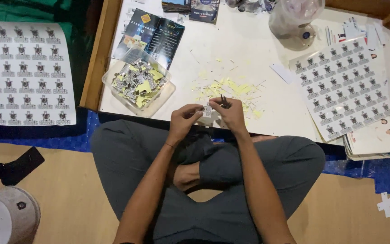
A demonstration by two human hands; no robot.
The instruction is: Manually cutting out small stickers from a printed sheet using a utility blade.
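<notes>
The person sits cross-legged on the floor at a low white table (258,27), both hands raised over its near edge. The left hand (183,122) pinches a small cut sticker (207,110) between thumb and fingertips; the right hand (232,113) meets it from the 3 o'clock side, its fingers closed on the same sticker and on a thin dark tool (224,101) that pokes up toward 12 o'clock. Whether that tool is tweezers or small scissors I cannot tell.

Just past the hands, at 12 o'clock, yellow paper scraps (229,88) are strewn over the table. At 10 o'clock a clear plastic tub (137,82) holds a heap of cut stickers and yellow backing. Beyond it lies a dark booklet (156,34). At 2 to 3 o'clock a printed sticker sheet (344,88) rests on a pile of papers, well apart from the hands. At 1 o'clock a clear plastic bag (294,16) sits by the far edge. Off the table at 9 o'clock another sticker sheet (23,74) lies on the floor, and a grey cap (10,217) shows at 8 o'clock.
</notes>
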